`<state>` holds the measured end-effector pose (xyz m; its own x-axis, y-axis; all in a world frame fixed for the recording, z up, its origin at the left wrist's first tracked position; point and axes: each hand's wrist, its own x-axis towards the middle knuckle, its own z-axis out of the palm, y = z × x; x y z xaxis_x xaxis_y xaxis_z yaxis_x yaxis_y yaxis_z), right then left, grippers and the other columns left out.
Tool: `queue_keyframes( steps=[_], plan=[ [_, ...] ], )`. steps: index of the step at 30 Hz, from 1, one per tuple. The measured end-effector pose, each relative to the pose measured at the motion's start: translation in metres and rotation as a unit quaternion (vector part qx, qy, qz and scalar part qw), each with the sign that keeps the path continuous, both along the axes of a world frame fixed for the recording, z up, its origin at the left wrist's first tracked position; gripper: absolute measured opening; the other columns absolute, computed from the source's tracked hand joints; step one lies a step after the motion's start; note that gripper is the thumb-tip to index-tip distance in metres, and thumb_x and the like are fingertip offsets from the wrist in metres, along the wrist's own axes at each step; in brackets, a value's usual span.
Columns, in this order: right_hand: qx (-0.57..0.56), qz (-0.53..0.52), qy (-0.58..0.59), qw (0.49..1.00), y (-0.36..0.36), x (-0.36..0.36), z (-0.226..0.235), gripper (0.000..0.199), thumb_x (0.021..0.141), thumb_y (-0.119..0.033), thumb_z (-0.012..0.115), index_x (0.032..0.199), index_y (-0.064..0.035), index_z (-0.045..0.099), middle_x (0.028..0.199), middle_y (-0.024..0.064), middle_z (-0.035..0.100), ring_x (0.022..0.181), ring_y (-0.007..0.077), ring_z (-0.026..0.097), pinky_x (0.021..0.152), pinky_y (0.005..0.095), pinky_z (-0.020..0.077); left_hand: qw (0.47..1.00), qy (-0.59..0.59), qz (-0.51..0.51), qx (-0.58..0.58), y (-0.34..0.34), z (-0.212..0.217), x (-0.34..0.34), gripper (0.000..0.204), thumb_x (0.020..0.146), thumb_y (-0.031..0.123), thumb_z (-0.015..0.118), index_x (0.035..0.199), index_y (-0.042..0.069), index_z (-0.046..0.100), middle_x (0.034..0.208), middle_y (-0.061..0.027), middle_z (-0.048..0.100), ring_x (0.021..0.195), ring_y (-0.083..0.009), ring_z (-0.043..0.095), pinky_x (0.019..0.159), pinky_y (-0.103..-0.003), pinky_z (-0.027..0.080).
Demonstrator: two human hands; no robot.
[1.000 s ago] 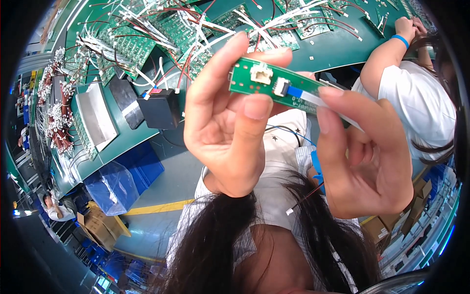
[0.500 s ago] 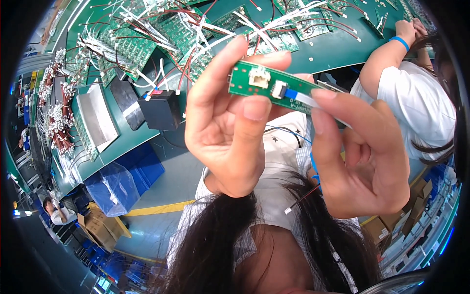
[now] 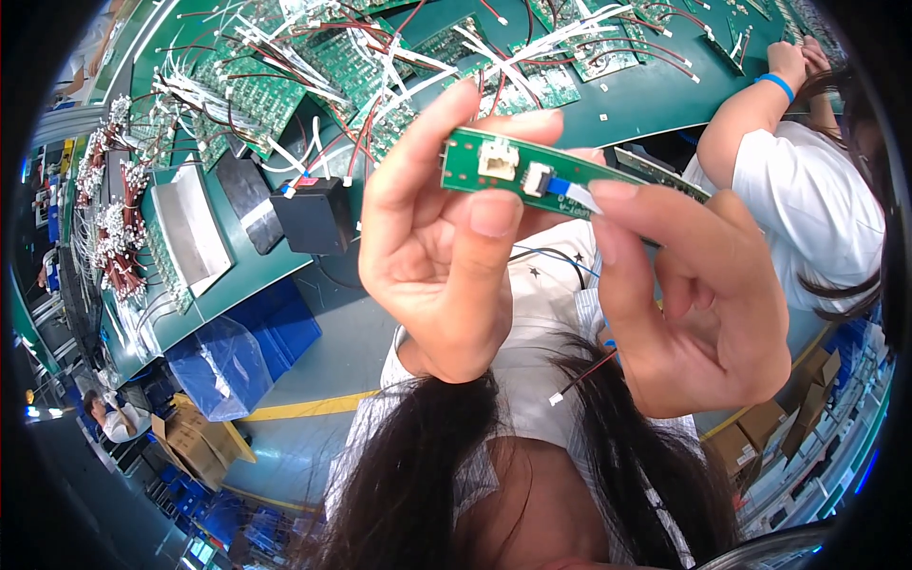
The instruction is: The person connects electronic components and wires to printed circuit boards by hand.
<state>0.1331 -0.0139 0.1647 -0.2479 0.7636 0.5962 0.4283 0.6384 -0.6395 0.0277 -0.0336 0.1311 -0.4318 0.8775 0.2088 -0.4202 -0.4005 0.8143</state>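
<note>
My left hand (image 3: 432, 256) holds a narrow green circuit board (image 3: 464, 158) by its left part, thumb in front and fingers behind. A cream socket (image 3: 498, 159) sits on the board, and beside it is a smaller white-and-black connector (image 3: 538, 179). The blue end of a flat white ribbon cable (image 3: 579, 196) lies at this connector; whether it is fully seated I cannot tell. My right hand (image 3: 698, 294) is closed, thumb and forefinger pinching the ribbon cable close to the board. Its fingers hide the cable's farther part and some of the board.
Green circuit boards (image 3: 356, 71) with white, red and black wires cover the far part of the green bench (image 3: 655, 100). At the left are a black box (image 3: 313, 217), a metal plate (image 3: 190, 228) and bundled wires (image 3: 119, 233). A co-worker's arm (image 3: 750, 114) rests at the right.
My right hand has shifted slightly left with the ribbon cable, its fingertips nearer the connector. The board has turned a little, and more of its far right end shows.
</note>
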Motion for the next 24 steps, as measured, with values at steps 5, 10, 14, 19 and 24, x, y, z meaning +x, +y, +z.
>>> queue_keyframes(
  steps=[5, 10, 14, 19, 24],
  plan=[
    [0.012, 0.006, -0.004, 1.0, 0.0001, 0.0023, 0.0017, 0.03, 0.059, 0.015, 0.064, 0.087, 0.0023, 0.061, 0.075, 0.0031, 0.062, 0.046, 0.0033, 0.03, 0.039, 0.0167, 0.0195, 0.999, -0.027, -0.018, -0.002, 0.0005, 0.0014, -0.0013, 0.049, 0.085, 0.021, 0.051, 0.125, 0.001, 0.031, 0.105, -0.0129, 0.052, 0.084, -0.022, 0.058, 0.072, -0.031, 0.05],
    [0.017, 0.006, -0.008, 1.0, 0.0004, 0.0033, 0.0018, 0.031, 0.059, 0.016, 0.064, 0.088, 0.0025, 0.061, 0.078, 0.0041, 0.063, 0.046, 0.0033, 0.029, 0.039, 0.0165, 0.0194, 0.999, -0.026, -0.021, -0.004, 0.0002, 0.0014, 0.0, 0.049, 0.085, 0.022, 0.051, 0.125, 0.001, 0.031, 0.105, -0.0122, 0.052, 0.084, -0.0213, 0.058, 0.072, -0.03, 0.05],
    [0.018, 0.008, -0.004, 1.0, -0.0006, 0.0038, 0.0012, 0.031, 0.059, 0.016, 0.064, 0.088, 0.0025, 0.06, 0.08, 0.0044, 0.063, 0.046, 0.0033, 0.029, 0.038, 0.0164, 0.0195, 1.0, -0.023, -0.015, -0.01, 0.0008, 0.0019, 0.0008, 0.049, 0.085, 0.022, 0.051, 0.125, 0.002, 0.032, 0.105, -0.0123, 0.052, 0.083, -0.0208, 0.058, 0.071, -0.03, 0.05],
    [0.023, 0.002, 0.009, 1.0, 0.0009, 0.003, 0.0012, 0.031, 0.06, 0.015, 0.064, 0.088, 0.0025, 0.06, 0.078, 0.0039, 0.062, 0.046, 0.0035, 0.029, 0.038, 0.0164, 0.0196, 0.999, -0.027, -0.014, -0.018, 0.0017, 0.0041, 0.0012, 0.049, 0.085, 0.023, 0.051, 0.125, 0.002, 0.032, 0.105, -0.0126, 0.052, 0.083, -0.0207, 0.058, 0.07, -0.029, 0.05],
    [0.032, 0.01, 0.016, 0.999, 0.0019, 0.0021, -0.0004, 0.031, 0.06, 0.015, 0.064, 0.088, 0.0025, 0.06, 0.077, 0.0037, 0.062, 0.046, 0.0039, 0.029, 0.038, 0.0168, 0.0193, 0.999, -0.028, -0.013, -0.014, 0.0023, 0.0025, 0.0004, 0.05, 0.084, 0.024, 0.052, 0.125, 0.002, 0.032, 0.105, -0.0129, 0.052, 0.082, -0.0207, 0.058, 0.07, -0.029, 0.05]
  ],
)
